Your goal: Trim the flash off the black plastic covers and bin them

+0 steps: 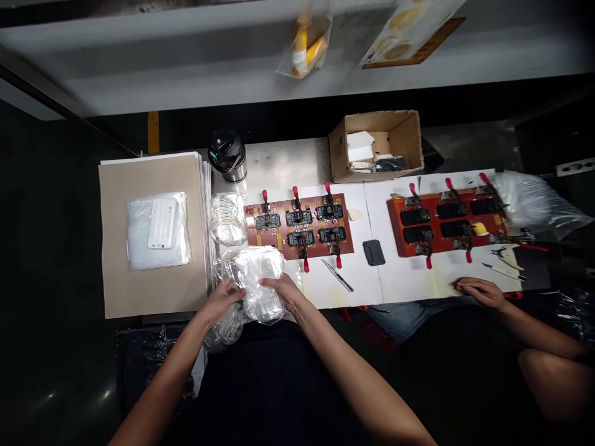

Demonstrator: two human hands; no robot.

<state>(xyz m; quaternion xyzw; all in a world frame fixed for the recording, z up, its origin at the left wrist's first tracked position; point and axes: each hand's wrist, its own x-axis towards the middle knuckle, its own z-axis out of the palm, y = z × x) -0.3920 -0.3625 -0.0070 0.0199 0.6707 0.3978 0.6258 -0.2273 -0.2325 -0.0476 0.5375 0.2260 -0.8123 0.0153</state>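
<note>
Bare left forearm (162, 375) and right forearm (357, 384) enter from the bottom of the view. Left hand (222, 300) and right hand (281, 292) are partly closed, gripping opposite sides of a clear plastic bag (258, 285) at the bench's near edge. Its white contents are hard to make out through the film. Ahead of the right hand, a cardboard box (402, 139) holds white pieces and a dark item, partly hidden by its wall. Left of the left hand, a sealed bag (158, 232) on a beige board (116, 248) holds a flat white case. Just ahead of the left hand, a second clear bag (227, 218) holds something pale, possibly a roll. Far to the right, a co-worker's hand (481, 293) rests on the white bench top (404, 285).
</note>
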